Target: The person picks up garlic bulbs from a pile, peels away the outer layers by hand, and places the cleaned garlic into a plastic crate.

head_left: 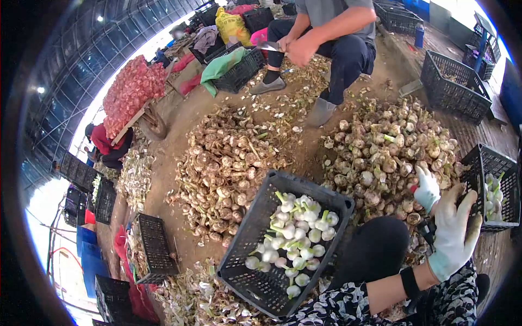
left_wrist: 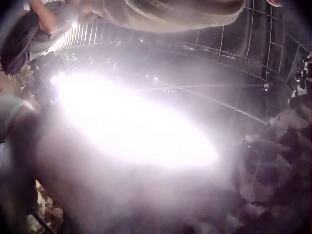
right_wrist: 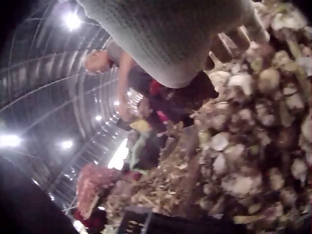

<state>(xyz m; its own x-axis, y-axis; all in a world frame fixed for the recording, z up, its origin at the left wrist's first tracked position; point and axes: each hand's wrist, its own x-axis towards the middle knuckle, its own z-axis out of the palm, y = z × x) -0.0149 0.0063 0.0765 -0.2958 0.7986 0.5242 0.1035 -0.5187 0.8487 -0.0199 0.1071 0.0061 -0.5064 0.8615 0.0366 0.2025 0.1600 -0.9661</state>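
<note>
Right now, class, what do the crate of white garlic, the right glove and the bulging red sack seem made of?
Crate: black, matte, probably plastic, given its even slots. Right glove: pale, matte, apparently knitted fabric, as stitch rows show. Red sack: perhaps plastic netting, since pale patches show through; finish unclear.

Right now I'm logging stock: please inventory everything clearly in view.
garlic heaps: two large, brown-cream, floor ahead
clean bulbs: uncounted, white-green, in two crates
crates: at least eight, black, all around
peelings: uncounted, pale, floor
net sacks: uncounted, red, upper left
bag: one, yellow, back
cloth: one, green, over back crate
knife: one, silver, upper middle
people: at least two, grey and red tops, opposite and left
left hand: one, white glove, lower right
right hand: one, white glove, over right heap
</note>
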